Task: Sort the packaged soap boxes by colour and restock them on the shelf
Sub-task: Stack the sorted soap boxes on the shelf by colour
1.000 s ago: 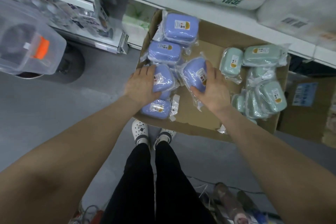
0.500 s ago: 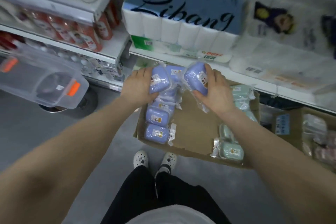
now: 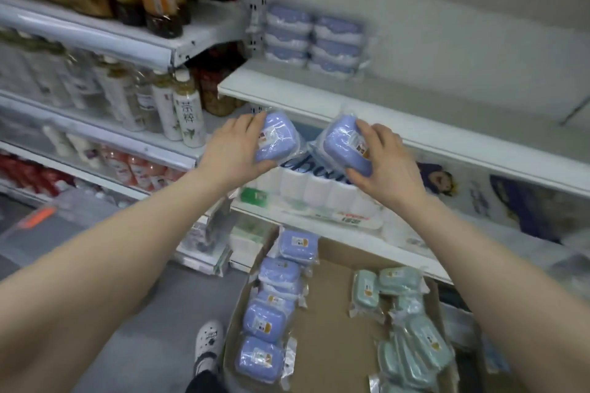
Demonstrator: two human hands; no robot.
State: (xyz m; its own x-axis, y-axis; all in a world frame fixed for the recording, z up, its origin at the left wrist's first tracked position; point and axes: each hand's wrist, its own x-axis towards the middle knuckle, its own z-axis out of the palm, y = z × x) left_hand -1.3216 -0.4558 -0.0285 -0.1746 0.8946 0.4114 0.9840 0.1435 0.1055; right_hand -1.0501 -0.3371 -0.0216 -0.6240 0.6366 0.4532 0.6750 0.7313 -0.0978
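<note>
My left hand (image 3: 234, 150) grips one blue wrapped soap box (image 3: 277, 137), and my right hand (image 3: 384, 166) grips another blue soap box (image 3: 346, 145). Both are raised just below the front edge of a white shelf (image 3: 319, 99). On that shelf two stacks of blue soap boxes (image 3: 314, 40) stand at the left end. Down below, a cardboard box (image 3: 325, 322) holds several blue soap boxes (image 3: 271, 313) along its left side and several green soap boxes (image 3: 405, 329) on its right.
Bottles of drink (image 3: 185, 115) fill the shelves to the left. Toilet paper packs (image 3: 322, 191) lie on the shelf under my hands. A clear plastic bin with an orange latch (image 3: 35, 220) sits at the lower left. My shoe (image 3: 209, 341) stands beside the cardboard box.
Both hands have lifted the two blue soap boxes out of the cardboard box and up towards the shelf with the blue stacks. My view has tilted upward.
</note>
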